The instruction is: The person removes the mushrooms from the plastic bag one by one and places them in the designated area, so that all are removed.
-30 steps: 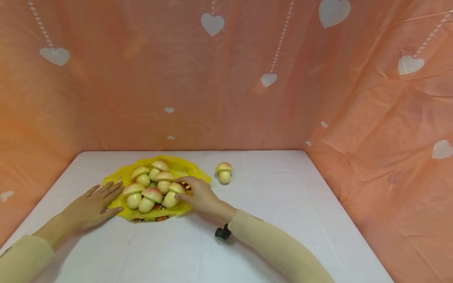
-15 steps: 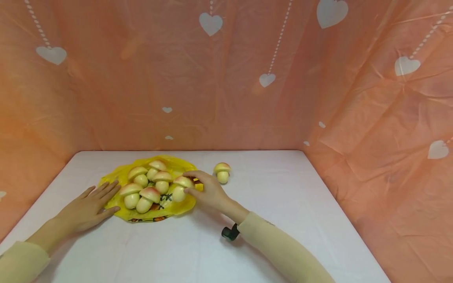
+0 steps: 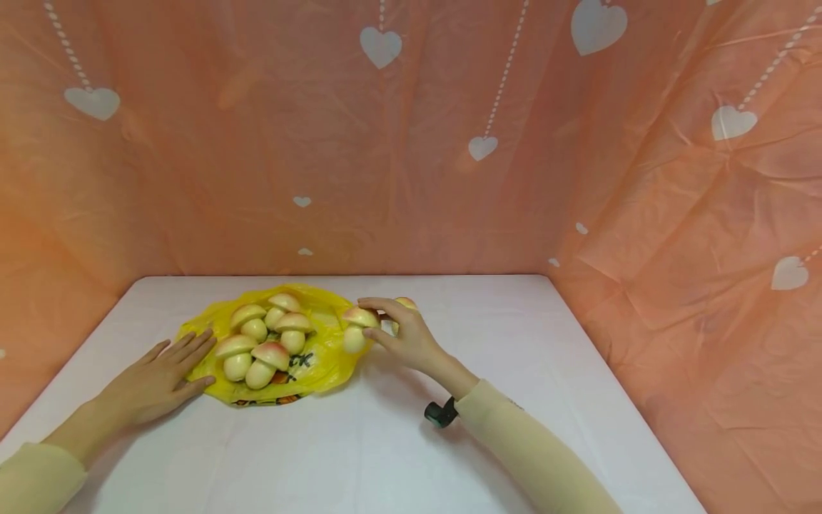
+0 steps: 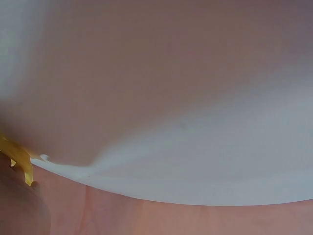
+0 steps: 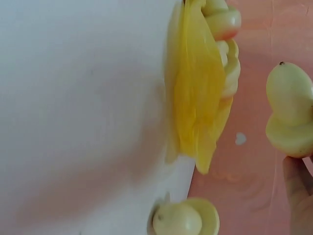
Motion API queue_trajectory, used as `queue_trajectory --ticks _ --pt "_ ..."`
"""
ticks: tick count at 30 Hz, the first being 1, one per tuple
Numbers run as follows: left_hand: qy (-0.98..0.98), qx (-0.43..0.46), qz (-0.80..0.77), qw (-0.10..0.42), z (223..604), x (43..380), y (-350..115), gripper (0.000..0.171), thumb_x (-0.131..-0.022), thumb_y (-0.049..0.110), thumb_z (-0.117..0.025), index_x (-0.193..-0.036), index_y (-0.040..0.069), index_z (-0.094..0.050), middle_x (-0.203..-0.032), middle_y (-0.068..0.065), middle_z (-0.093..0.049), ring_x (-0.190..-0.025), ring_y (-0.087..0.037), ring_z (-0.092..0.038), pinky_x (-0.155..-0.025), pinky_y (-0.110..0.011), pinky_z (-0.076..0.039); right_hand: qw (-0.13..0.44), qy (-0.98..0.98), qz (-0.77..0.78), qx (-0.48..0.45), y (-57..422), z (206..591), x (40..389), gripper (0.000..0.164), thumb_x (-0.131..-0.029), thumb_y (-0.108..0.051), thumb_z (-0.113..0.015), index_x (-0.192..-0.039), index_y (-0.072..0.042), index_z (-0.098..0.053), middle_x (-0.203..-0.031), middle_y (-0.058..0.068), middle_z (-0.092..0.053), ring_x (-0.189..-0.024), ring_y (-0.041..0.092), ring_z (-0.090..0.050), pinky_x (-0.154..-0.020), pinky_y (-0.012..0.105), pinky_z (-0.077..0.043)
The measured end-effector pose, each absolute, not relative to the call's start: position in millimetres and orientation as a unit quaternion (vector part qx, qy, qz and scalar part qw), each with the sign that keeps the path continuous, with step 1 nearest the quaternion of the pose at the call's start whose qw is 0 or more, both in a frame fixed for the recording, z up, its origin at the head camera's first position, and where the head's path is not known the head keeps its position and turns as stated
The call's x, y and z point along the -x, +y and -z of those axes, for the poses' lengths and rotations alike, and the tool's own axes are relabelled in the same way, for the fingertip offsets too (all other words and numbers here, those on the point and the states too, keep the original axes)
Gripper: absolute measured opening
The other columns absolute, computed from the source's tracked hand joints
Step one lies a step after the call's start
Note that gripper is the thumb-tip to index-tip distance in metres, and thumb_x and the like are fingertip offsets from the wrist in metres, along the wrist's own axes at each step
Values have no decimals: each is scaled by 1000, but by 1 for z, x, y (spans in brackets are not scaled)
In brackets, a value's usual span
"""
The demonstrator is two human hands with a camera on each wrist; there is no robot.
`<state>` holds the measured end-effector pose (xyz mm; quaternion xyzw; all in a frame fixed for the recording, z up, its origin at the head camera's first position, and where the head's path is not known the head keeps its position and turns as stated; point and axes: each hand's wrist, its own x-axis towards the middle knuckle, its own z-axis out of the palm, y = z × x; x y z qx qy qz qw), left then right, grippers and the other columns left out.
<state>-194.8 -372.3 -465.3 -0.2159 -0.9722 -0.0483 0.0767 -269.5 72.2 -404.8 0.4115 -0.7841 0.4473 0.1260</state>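
In the head view, my right hand (image 3: 414,344) pinches a toy mushroom (image 3: 354,337) with a pink-tinged cap, held over the right edge of a yellow plastic bag (image 3: 330,365). The right wrist view shows this pale mushroom (image 5: 291,100) at the right, a finger at its cap and its stem end turned up. Several similar mushrooms (image 3: 294,334) lie together on the spread bag. My left hand (image 3: 150,380) lies with fingers extended on the bag's left edge. Behind my right hand, another mushroom (image 3: 406,303) is mostly hidden in the head view.
That lone mushroom (image 5: 181,219) sits on the white table (image 3: 308,457), to the right of the bag. A small dark camera (image 3: 440,413) is worn at my right wrist. An orange cloth backdrop (image 3: 417,214) with white hearts encloses the table's back and sides.
My right hand has moved right, carrying the mushroom from the group on the bag to the bag's right edge. The lone mushroom is now mostly covered by that hand. My left hand stays put.
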Motion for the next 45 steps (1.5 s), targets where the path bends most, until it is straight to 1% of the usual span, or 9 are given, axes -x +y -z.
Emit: queue_trajectory --ticks 4,7,12,14,24,31,33,40,45 --pt "-972 215 48 76 466 194 -372 74 -105 45 -57 -157 -4 -39 -162 -27 -37 -144 -53 -38 -127 -39 14 122 -792 -445 -399 85 401 274 44 -93 -6 -78 -136 -5 -66 -136 8 -69 -116 24 -66 -102 32 -53" --pt "-973 214 47 72 465 194 -371 74 -106 45 -56 -157 -4 -38 -162 -28 -36 -145 -53 -37 -127 -38 15 120 -791 -450 -397 95 399 278 44 -93 -3 -77 -136 -4 -66 -137 9 -68 -121 25 -66 -102 34 -55" --pt "-973 216 44 75 463 193 -371 74 -106 45 -56 -157 -5 -38 -162 -28 -36 -146 -52 -35 -126 -37 16 126 -786 -452 -403 111 396 285 44 -93 1 -76 -135 2 -65 -135 15 -68 -117 29 -67 -100 35 -57" --pt "-972 218 42 78 463 193 -371 73 -106 45 -56 -157 -5 -39 -162 -28 -37 -146 -52 -36 -126 -37 16 127 -786 -451 -404 117 395 288 43 -93 2 -75 -135 4 -64 -135 16 -68 -119 30 -67 -102 35 -56" --pt "-972 220 46 75 462 192 -371 74 -106 44 -57 -157 -5 -39 -162 -28 -37 -145 -53 -37 -127 -37 16 122 -803 -436 -388 143 392 305 42 -91 4 -76 -132 1 -68 -134 16 -69 -119 33 -67 -103 41 -56" --pt "-969 228 34 93 463 193 -371 72 -105 44 -58 -156 -5 -41 -161 -27 -39 -143 -52 -40 -125 -31 17 106 -827 -415 -364 161 395 320 42 -92 6 -74 -133 1 -67 -133 16 -69 -122 32 -66 -105 41 -54" --pt "-970 226 36 89 462 194 -371 73 -105 44 -58 -156 -5 -41 -161 -27 -39 -144 -52 -39 -125 -31 18 101 -830 -413 -361 165 397 324 42 -92 6 -74 -133 1 -66 -133 17 -69 -122 33 -66 -105 42 -54" --pt "-975 211 44 61 460 194 -369 75 -106 47 -55 -158 -4 -38 -163 -27 -35 -146 -52 -35 -128 -42 12 72 -844 -404 -346 177 403 339 43 -93 7 -72 -135 3 -65 -134 18 -69 -123 35 -65 -107 43 -53" --pt "-975 211 41 65 460 193 -369 74 -105 47 -56 -157 -4 -39 -163 -27 -36 -146 -52 -36 -128 -39 13 55 -853 -389 -344 183 403 346 44 -93 7 -72 -136 3 -64 -133 18 -69 -123 34 -65 -107 44 -53"
